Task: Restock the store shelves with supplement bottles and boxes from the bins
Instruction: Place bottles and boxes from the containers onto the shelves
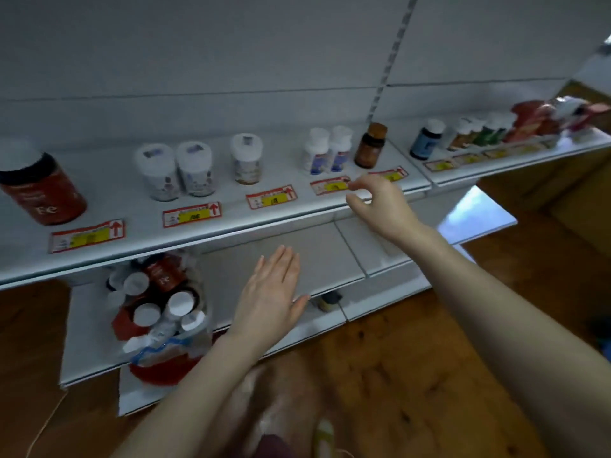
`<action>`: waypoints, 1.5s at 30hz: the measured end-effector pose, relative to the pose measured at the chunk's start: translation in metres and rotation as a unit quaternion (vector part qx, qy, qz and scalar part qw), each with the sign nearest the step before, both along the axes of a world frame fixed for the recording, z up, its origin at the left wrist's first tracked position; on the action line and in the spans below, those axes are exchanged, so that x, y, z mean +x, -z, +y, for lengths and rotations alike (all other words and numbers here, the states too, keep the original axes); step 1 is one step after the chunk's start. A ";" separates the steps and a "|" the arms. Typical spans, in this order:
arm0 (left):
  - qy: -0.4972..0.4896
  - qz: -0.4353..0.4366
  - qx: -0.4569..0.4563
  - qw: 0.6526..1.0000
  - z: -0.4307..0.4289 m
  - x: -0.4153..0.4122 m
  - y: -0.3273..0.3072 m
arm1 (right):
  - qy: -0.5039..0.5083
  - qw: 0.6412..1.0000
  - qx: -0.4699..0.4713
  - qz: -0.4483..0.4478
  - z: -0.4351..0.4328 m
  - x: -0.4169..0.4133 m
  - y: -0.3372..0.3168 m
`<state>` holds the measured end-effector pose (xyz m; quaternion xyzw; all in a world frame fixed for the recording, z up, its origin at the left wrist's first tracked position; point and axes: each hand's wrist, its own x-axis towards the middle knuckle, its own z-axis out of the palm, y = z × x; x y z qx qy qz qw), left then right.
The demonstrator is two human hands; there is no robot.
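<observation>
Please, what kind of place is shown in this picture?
Most likely a shop aisle, perhaps a pharmacy or health store. A white shelf carries supplement bottles in a row, red-and-yellow price tags line its front edge, and a bag of more bottles sits on the lower shelf.

From my seat the shelf at nine o'clock reads as painted metal: white, smooth, faintly satin. The slotted upright at one o'clock looks like bare metal. The big red bottle, far out at nine o'clock, is glossy plastic, and so is the amber bottle at one o'clock. The white bottles at ten o'clock look matt plastic. I take the price labels for printed paper. At eight o'clock a clear bag shows a crinkled plastic sheen. The floor at five o'clock is grained wood, softly shiny.
</observation>
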<state>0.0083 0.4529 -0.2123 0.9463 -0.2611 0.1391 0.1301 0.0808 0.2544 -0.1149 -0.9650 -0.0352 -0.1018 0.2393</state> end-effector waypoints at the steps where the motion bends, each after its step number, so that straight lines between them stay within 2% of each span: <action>1: 0.015 -0.002 0.004 1.000 -0.013 -0.002 0.000 | 0.019 1.000 0.001 0.006 -0.018 -0.009 0.001; 4: 0.055 -0.009 0.004 0.998 -0.055 -0.006 0.001 | 0.070 0.997 -0.005 0.022 -0.068 -0.033 -0.002; 9: 0.096 -0.006 0.012 0.995 -0.137 -0.003 0.009 | 0.100 0.994 -0.035 0.025 -0.154 -0.056 0.003; 19: 0.087 0.022 0.041 0.995 -0.283 -0.006 0.036 | 0.099 0.991 -0.046 0.080 -0.309 -0.056 0.052; 25: 0.071 0.055 0.061 0.994 -0.330 0.023 0.055 | 0.089 0.988 -0.018 0.123 -0.352 -0.018 0.088; 33: 0.049 0.140 0.028 0.989 -0.392 0.096 0.086 | 0.074 0.982 -0.038 0.170 -0.409 0.055 0.123; 37: 0.044 0.149 0.052 0.987 -0.424 0.133 0.097 | 0.062 0.981 -0.030 0.183 -0.434 0.090 0.145; 45: -0.020 0.183 0.077 0.980 -0.470 0.179 0.128 | -0.019 0.970 -0.039 0.241 -0.477 0.150 0.191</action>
